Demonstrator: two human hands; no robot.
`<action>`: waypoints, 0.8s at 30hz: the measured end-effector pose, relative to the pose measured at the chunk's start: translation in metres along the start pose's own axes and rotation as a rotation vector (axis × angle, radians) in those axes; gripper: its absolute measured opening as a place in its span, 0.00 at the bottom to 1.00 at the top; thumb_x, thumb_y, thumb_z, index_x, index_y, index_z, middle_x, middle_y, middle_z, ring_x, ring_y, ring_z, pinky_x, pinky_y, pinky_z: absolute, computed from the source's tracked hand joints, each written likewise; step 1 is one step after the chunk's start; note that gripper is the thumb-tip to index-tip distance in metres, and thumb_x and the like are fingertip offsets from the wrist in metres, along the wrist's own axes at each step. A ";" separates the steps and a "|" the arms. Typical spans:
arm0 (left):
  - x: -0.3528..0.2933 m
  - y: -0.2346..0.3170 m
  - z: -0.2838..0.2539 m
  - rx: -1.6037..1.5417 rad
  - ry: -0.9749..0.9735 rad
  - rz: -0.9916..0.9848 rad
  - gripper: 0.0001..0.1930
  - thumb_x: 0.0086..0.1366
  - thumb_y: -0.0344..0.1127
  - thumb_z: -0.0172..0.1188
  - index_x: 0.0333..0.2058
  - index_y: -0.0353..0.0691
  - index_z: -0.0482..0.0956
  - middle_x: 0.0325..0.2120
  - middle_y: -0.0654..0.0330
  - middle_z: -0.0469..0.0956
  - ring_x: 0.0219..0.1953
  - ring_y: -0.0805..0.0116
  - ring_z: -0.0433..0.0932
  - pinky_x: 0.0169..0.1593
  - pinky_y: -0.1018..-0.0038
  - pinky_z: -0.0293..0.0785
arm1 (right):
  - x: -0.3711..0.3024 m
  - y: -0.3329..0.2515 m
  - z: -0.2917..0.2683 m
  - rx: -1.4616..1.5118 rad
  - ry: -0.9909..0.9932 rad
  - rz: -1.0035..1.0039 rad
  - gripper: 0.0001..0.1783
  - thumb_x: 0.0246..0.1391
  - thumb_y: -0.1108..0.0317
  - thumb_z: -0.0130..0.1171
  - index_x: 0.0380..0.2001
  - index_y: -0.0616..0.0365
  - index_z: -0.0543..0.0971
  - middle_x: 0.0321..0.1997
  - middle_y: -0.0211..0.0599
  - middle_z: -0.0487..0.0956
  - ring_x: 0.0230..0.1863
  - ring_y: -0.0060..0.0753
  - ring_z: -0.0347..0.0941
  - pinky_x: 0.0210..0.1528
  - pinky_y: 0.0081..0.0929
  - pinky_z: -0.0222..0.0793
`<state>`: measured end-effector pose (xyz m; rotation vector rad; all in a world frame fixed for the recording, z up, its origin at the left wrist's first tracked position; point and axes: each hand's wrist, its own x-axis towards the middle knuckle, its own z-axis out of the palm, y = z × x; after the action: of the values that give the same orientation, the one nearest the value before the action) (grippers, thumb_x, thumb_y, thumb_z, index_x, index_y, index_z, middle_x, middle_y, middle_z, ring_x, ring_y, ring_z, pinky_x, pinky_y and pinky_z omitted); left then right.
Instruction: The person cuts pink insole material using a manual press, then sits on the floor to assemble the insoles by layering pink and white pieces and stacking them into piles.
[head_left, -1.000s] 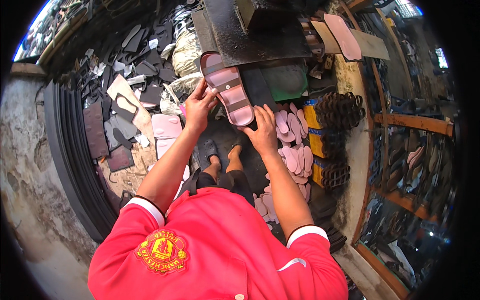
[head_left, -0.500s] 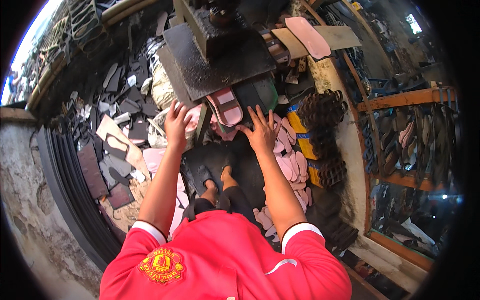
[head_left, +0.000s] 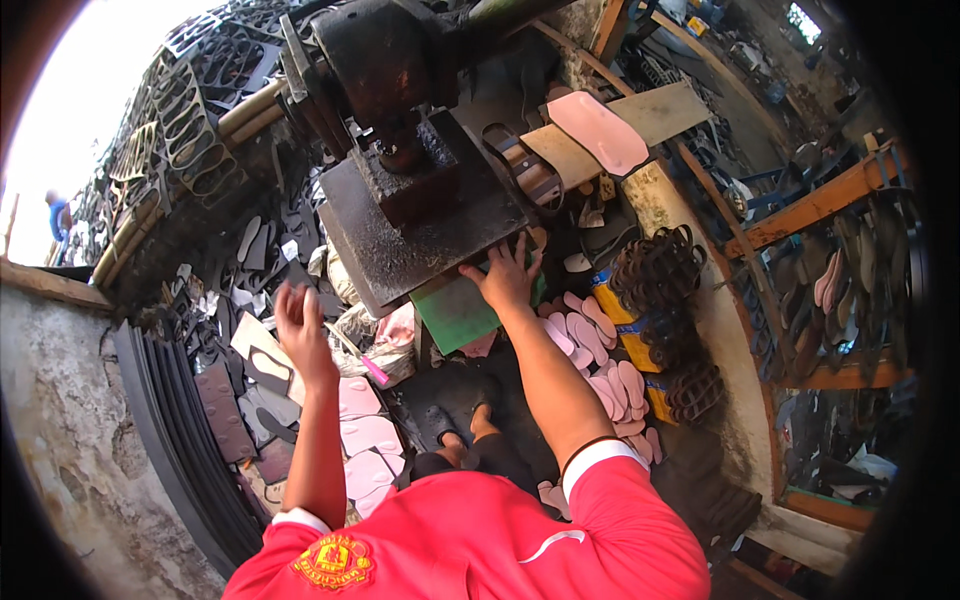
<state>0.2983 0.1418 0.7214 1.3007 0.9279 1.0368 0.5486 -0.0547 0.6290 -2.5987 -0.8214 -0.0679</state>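
Ahead of me stands a dark metal press [head_left: 385,65] with a broad, worn plate [head_left: 350,235]. A green board [head_left: 455,312] sticks out from beneath the plate's front edge. My right hand [head_left: 508,278] rests at the plate's front right corner, fingers stretched and spread; their tips are partly lost against the dark metal. My left hand [head_left: 305,330] is raised left of the plate, over the scraps, loosely curled with nothing visible in it. Behind my right hand, a dark oval cutting die [head_left: 530,170] lies beside a pink sheet [head_left: 598,132] on a tan board [head_left: 660,115].
Pink sole pieces [head_left: 620,390] pile up on the right, beside dark strap bundles [head_left: 660,270] on yellow boxes [head_left: 617,310]. Pink sheets [head_left: 370,435] lie at my left. Black sheets [head_left: 185,450] lean along the left wall. Dark offcuts [head_left: 265,245] cover the far left floor.
The pink piece and die seen at the plate's front edge are out of sight; the green board shows there now. My left hand has moved away leftward. The view has shifted.
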 end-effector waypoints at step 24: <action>-0.118 -0.005 0.261 0.794 -1.313 1.655 0.25 0.62 0.51 0.64 0.57 0.50 0.76 0.59 0.60 0.74 0.65 0.55 0.69 0.72 0.50 0.53 | -0.132 0.068 -0.052 0.386 0.558 0.304 0.42 0.52 0.45 0.72 0.64 0.55 0.72 0.61 0.54 0.78 0.61 0.61 0.74 0.63 0.49 0.67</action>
<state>0.5134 -0.0479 0.7295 2.9124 -1.1493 0.4927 0.4814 -0.1969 0.6296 -2.1426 -0.2092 -0.4708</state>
